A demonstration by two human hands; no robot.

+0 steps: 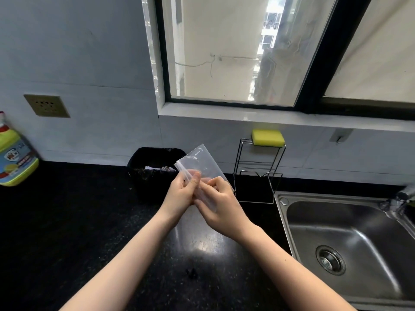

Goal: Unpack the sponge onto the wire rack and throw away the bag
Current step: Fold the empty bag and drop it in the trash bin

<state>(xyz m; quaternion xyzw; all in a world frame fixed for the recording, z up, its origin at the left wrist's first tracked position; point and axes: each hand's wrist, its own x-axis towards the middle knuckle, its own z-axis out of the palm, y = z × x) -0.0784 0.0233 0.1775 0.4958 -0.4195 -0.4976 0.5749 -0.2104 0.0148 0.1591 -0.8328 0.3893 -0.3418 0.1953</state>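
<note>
A yellow sponge (268, 137) lies on top of the thin wire rack (258, 176), which stands against the back wall just left of the sink. Over the black counter I hold an empty clear plastic bag (199, 163) upright between both hands. My left hand (180, 194) pinches its lower left part with thumb and fingers. My right hand (221, 204) grips its lower right part. The bag's top sticks up in front of the black bin (155, 169), which stands at the back of the counter and has scraps inside.
A steel sink (350, 243) fills the right side, with a tap (404, 195) at its far right edge. A yellow-green detergent bottle (13, 156) stands at the far left by the wall. A wall socket (46, 106) and a window (235, 52) are behind.
</note>
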